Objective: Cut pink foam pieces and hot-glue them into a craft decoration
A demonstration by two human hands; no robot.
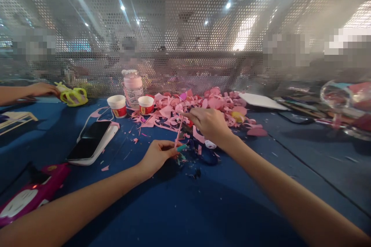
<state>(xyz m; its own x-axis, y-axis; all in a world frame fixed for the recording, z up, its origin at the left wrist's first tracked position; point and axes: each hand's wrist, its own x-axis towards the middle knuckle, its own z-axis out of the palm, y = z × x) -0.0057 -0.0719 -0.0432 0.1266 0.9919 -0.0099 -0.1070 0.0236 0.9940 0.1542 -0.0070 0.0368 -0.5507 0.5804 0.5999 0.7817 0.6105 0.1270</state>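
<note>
The pink stick (179, 130) points far and slightly right; your left hand (159, 155) pinches its near end, your right hand (211, 124) curls beside its top, grip unclear.

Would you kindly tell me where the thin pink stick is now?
In the head view, near the centre, the thin pink stick slants up from the left hand toward the right hand.

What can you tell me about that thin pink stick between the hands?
The thin pink stick looks straight; its material is unclear. It tilts, top leaning right, above the blue tabletop, before the pink scraps. The left hand pinches its lower end; the right hand is at its top.
</note>
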